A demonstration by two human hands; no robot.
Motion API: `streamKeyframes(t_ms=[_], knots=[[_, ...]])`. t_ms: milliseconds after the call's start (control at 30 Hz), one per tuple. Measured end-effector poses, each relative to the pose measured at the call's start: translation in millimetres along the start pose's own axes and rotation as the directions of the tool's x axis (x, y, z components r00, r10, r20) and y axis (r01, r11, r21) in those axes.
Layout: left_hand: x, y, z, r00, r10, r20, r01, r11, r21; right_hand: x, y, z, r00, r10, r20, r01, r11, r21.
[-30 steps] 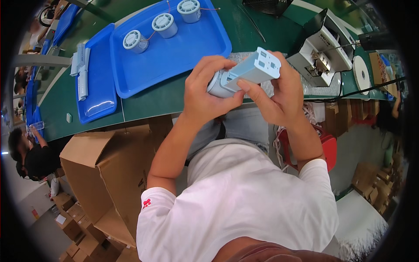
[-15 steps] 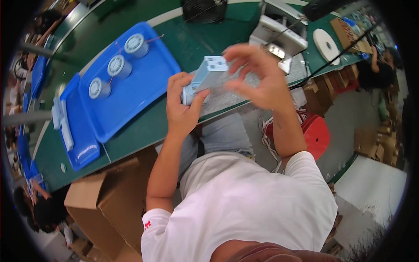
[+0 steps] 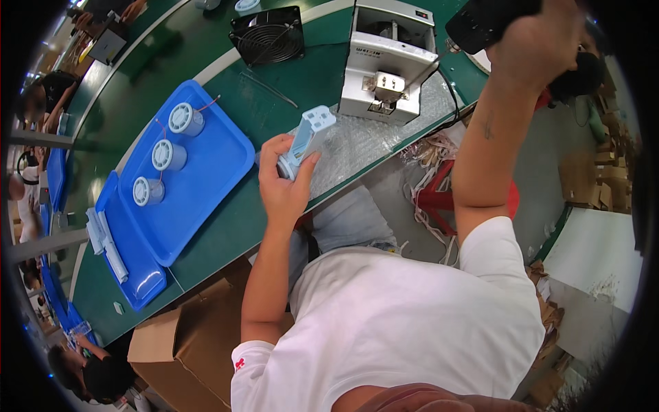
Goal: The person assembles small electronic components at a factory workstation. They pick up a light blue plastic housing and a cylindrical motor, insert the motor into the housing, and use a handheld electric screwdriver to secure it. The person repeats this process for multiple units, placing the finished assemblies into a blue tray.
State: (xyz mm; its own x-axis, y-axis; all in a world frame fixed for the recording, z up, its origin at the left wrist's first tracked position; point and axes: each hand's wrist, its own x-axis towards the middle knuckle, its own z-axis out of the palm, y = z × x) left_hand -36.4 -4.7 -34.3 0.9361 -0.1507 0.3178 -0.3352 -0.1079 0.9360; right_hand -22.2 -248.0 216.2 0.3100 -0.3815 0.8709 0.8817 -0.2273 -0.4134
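My left hand is closed around a light-blue plastic housing, a long open channel with a squared end pointing up and away. Its lower part is hidden by my fingers. At the upper right my right hand is wrapped around a black electric screwdriver, whose metal bit points left toward a silver-white screw feeder. Three round light-blue parts with slotted tops and thin red wires stand on a large blue tray; one is a round fan-like unit.
A smaller blue tray holds long light-blue pieces. A black fan stands at the back of the green table. Bubble wrap lies before the feeder. A cardboard box and a red stool are below.
My right hand has left the housing and moved up and right onto the electric screwdriver. My left hand still holds the housing. The view has shifted, bringing the feeder further in.
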Motion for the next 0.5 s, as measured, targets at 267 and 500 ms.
streamKeyframes(t_ms=[267,500], knots=[[1.6,2.4,8.5,0.999,-0.005,-0.046,0.005,1.000,0.002,-20.2,45.4,1.0,0.997,0.057,0.044,-0.051,0.991,-0.121],[-0.3,-4.6,4.9,0.997,0.059,-0.049,-0.055,0.995,0.079,-43.9,28.1,8.7,0.925,0.363,-0.111,-0.366,0.930,-0.012]])
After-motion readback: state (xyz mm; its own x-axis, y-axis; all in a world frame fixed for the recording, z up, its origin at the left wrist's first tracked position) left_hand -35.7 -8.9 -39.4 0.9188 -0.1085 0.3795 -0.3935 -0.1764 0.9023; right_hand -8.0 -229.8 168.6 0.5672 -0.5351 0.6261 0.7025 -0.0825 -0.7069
